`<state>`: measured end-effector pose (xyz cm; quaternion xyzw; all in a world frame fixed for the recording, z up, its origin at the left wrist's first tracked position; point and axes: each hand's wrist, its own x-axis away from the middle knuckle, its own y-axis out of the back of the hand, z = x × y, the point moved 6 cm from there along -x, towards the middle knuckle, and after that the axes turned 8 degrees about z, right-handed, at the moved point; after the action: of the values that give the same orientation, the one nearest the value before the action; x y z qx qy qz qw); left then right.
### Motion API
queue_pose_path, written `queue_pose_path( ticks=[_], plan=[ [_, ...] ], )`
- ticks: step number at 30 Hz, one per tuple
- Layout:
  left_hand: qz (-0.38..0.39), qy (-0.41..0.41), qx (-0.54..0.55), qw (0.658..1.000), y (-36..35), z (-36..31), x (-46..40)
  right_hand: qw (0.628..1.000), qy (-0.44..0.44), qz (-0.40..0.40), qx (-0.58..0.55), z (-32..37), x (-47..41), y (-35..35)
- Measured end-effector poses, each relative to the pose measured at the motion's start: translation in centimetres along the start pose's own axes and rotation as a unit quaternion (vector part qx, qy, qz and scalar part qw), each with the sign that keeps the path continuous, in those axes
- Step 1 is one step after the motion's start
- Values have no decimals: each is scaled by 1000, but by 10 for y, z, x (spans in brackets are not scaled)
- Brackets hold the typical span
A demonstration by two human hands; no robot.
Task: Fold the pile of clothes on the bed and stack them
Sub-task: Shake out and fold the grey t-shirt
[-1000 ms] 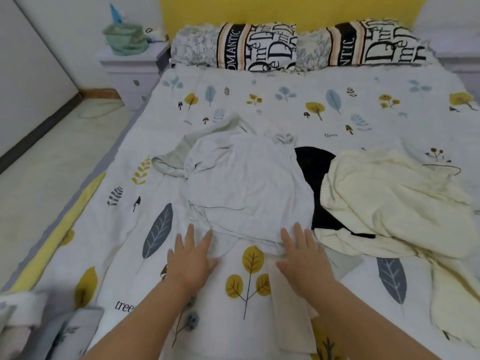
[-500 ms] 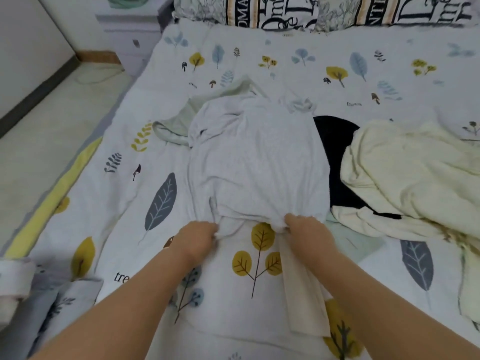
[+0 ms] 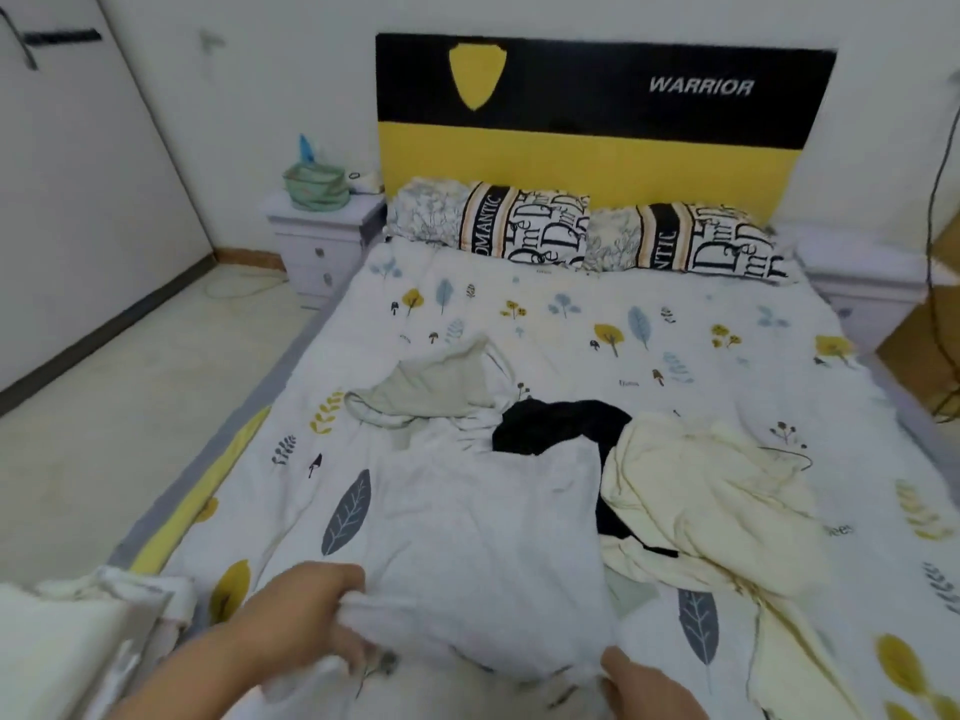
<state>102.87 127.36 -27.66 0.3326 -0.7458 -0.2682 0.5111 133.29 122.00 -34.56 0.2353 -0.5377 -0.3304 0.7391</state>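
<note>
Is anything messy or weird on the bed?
Yes. The cream garment lies crumpled in a heap on the bed's right side, over a bunched black garment. A sage-green garment lies rumpled behind. None are folded yet.

White walls (image 3: 270, 96) enclose the room, with a pale floor (image 3: 130, 397) along the bed's left edge. A black-and-yellow headboard (image 3: 597, 127) reading "WARRIOR" stands behind two patterned pillows (image 3: 524, 228). A white nightstand (image 3: 319, 241) sits at the bed's far-left corner.

One head-worn wide-angle cam, at foot of bed (image 3: 571, 314), facing fwd and slightly down toward headboard (image 3: 597, 96). Hands close at bottom edge; pillows (image 3: 519, 226) far. Floor and nightstand (image 3: 317, 236) at left. No 2nd view.
</note>
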Motion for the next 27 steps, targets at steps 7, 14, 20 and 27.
queue_pose_path(
  ticks=[7,14,20,27],
  plan=[
    [-315,-13,11,949,141,-54,116,970,-43,-233,-50,44,135,149],
    [-503,-36,93,859,245,-92,242,882,46,-464,-72,92,274,273],
    [-555,-72,127,819,292,-117,319,831,71,-549,-50,113,362,331],
    [-528,-71,176,828,286,-134,349,809,120,-547,-180,131,418,338]
  ],
)
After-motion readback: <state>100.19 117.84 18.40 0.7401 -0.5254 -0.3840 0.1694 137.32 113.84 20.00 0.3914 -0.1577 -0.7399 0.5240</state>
